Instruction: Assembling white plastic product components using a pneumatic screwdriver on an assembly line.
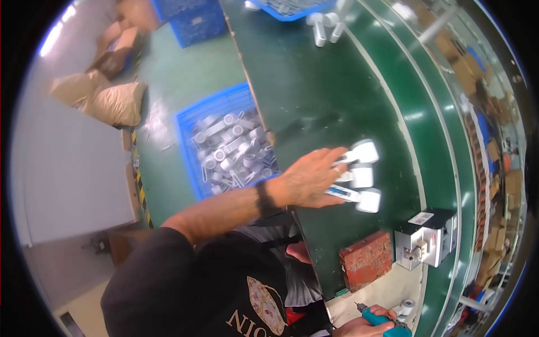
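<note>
My left hand [311, 178] reaches out over the dark green table [314, 101], a dark band on its wrist. Its fingers grip the stems of three white plastic parts [362, 176], whose wide ends fan out side by side just above the table. My right hand [365, 324] is at the lower edge of the picture, closed on a teal power screwdriver [387, 324] with its bit pointing left. A small white part [407, 307] lies beside that hand on a pale mat.
A red brick [366, 259] and a white-and-black fixture block [426, 238] sit near the table's front. A green conveyor belt [443, 112] runs along the right. A blue crate [224, 151] of white parts stands on the floor. More white parts [325, 28] stand far off, and sacks [118, 101] lie at left.
</note>
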Motion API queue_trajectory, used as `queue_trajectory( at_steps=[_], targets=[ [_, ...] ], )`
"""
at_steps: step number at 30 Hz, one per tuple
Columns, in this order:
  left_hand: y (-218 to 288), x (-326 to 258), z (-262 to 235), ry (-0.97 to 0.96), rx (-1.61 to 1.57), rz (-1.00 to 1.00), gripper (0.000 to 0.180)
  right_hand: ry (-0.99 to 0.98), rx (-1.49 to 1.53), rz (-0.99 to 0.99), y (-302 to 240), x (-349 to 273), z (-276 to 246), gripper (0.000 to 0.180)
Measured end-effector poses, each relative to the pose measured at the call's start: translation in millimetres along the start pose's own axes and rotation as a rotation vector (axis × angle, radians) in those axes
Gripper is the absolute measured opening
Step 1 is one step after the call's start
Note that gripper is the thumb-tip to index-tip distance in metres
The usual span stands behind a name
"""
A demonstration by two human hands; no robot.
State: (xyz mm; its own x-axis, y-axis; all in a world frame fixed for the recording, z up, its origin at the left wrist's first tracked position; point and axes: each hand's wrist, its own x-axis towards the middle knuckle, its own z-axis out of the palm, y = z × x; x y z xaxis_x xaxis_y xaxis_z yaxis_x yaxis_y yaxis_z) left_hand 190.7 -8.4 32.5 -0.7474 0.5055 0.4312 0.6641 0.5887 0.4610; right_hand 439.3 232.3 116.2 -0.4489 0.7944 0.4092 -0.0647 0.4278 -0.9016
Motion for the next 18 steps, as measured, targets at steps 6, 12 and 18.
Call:
queue_trajectory(
  at_steps=[6, 12, 18],
  targets=[
    [-41.4, -99.6, -69.7, 0.253, -0.120, -0.387, 0.065, 0.036, -0.224, -0.054, 10.2, 1.4, -2.4, 0.043],
    [-117.4, -190.9, -45.0, 0.653, -0.204, -0.776, 0.066, -0.059, -0.808, -0.378, 65.9, 2.6, -32.3, 0.043],
    [-229.2, -262.8, 19.6, 0.496, -0.131, -1.085, 0.077, -0.204, -0.583, 0.034, 27.5, -54.9, -1.4, 0.057]
  ],
)
